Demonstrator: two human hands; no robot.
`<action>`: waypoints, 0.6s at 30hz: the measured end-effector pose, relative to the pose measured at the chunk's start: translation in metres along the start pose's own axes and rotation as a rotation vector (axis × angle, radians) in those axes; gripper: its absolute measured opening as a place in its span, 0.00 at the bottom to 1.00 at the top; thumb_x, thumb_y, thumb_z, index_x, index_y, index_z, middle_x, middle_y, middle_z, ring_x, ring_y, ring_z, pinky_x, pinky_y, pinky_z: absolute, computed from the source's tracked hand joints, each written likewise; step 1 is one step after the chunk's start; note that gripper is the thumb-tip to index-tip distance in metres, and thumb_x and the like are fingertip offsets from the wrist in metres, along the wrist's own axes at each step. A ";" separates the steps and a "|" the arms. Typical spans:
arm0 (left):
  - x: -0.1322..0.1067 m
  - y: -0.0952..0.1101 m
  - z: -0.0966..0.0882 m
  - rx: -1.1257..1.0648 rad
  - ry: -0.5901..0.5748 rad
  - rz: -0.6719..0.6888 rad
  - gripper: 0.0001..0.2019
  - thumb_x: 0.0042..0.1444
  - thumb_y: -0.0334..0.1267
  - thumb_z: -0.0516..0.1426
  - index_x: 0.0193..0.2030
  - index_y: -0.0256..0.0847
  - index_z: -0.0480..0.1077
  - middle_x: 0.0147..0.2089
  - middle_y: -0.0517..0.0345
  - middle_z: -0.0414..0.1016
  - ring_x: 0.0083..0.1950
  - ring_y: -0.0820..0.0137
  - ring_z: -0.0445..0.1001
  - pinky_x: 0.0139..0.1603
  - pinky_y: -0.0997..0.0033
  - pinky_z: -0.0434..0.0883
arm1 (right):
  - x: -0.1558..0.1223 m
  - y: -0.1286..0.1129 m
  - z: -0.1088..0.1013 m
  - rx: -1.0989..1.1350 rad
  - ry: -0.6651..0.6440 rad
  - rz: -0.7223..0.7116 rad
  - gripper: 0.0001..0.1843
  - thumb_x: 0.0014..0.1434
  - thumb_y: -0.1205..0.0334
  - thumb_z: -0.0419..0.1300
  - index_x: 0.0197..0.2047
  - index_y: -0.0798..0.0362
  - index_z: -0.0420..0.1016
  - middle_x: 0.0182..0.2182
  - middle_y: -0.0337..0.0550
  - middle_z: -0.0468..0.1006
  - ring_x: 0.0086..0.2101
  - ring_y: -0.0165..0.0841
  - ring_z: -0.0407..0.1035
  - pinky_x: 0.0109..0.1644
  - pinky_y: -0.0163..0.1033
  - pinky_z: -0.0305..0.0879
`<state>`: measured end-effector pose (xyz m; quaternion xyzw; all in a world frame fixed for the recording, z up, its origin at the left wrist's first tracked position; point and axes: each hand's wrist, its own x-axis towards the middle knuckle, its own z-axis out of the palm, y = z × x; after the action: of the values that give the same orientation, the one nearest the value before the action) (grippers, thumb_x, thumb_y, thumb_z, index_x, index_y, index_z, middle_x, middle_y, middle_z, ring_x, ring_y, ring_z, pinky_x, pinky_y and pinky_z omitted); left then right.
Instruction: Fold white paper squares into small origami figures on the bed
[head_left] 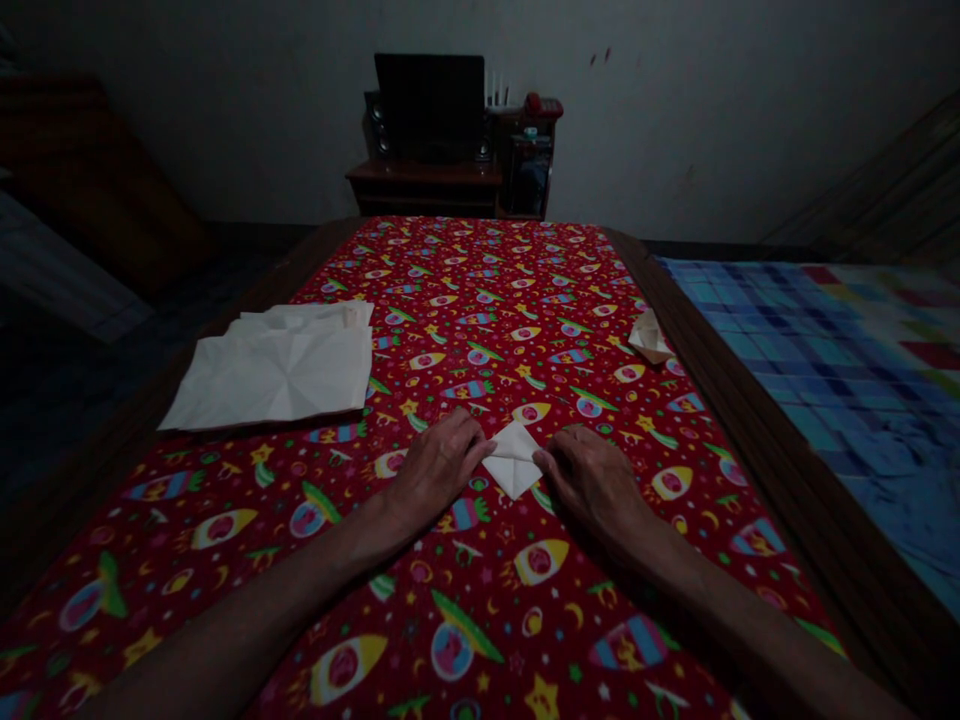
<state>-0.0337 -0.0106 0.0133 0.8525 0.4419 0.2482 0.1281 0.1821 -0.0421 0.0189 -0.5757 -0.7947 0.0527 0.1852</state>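
Observation:
A small white folded paper (514, 474), diamond-shaped with creases across its middle, lies on the red patterned cloth (517, 640). My left hand (444, 455) pinches its left corner between thumb and curled fingers. On the opposite side, my right hand (592, 475) grips the right corner with the thumb on top. Both forearms reach in from the bottom of the view. A stack of creased white paper sheets (281, 370) rests on the cloth to the left. Near the cloth's right edge sits another small folded paper piece (649, 338), partly raised.
A dark monitor (430, 105) with speakers stands on a wooden desk (424, 175) at the far wall. Beside it, a red telephone (544, 105) tops a small cabinet. Blue checked fabric (780, 370) spreads at right, past the brown table edge (720, 420).

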 end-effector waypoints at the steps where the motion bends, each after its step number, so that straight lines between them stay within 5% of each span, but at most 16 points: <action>1: 0.000 0.001 0.000 0.016 0.000 -0.002 0.09 0.63 0.38 0.49 0.33 0.38 0.63 0.34 0.59 0.64 0.34 0.72 0.65 0.36 0.72 0.64 | 0.001 -0.001 -0.001 -0.009 -0.015 0.001 0.12 0.62 0.58 0.52 0.29 0.53 0.68 0.27 0.42 0.68 0.29 0.32 0.63 0.32 0.36 0.55; 11: 0.001 0.007 -0.001 0.150 0.008 0.025 0.07 0.64 0.37 0.48 0.37 0.38 0.64 0.37 0.56 0.66 0.37 0.69 0.66 0.37 0.69 0.66 | 0.003 0.000 -0.001 -0.055 -0.015 -0.013 0.12 0.62 0.57 0.51 0.29 0.53 0.68 0.28 0.43 0.70 0.28 0.31 0.63 0.31 0.35 0.54; 18: -0.002 0.014 -0.002 0.318 -0.105 0.430 0.12 0.62 0.31 0.50 0.52 0.37 0.64 0.48 0.51 0.70 0.49 0.62 0.66 0.49 0.61 0.67 | 0.003 0.001 0.000 -0.071 -0.005 0.005 0.12 0.61 0.57 0.52 0.29 0.53 0.68 0.27 0.43 0.70 0.28 0.32 0.64 0.31 0.36 0.55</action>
<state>-0.0256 -0.0201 0.0207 0.9478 0.2769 0.1526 -0.0405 0.1818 -0.0391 0.0191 -0.5838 -0.7950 0.0265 0.1625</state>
